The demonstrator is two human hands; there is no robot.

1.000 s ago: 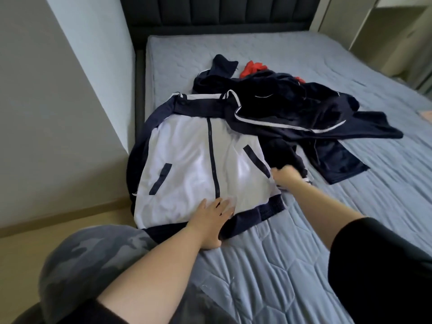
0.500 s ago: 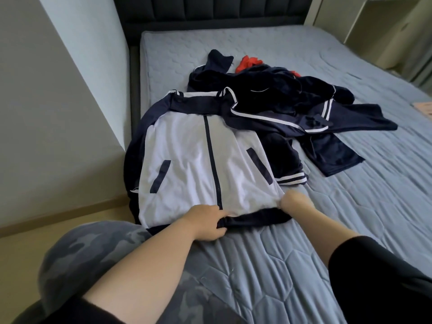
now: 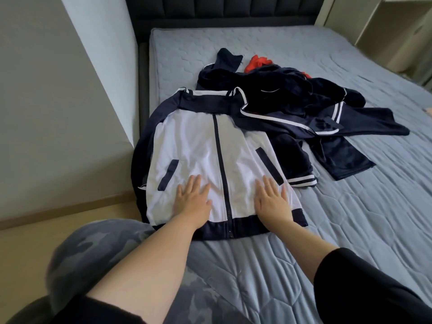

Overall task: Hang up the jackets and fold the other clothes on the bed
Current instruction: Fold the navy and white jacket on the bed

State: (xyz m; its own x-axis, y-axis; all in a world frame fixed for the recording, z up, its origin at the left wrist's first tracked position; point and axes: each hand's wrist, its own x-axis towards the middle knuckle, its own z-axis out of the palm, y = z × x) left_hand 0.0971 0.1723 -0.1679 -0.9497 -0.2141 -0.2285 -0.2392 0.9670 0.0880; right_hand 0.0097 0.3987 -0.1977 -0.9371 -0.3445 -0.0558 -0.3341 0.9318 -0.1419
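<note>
Hem of the white-and-navy jacket (image 3: 201, 141), gripped half a second ago, has been released. Left hand (image 3: 192, 203) and right hand (image 3: 272, 203) are now pressed flat on it, fingers (image 3: 196, 183) straight, at the bed (image 3: 350, 218) edge. Smoothing before hanging is judged underway.

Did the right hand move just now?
Yes. The right hand went from the navy hem up onto the jacket front, nearer the zipper.
</note>
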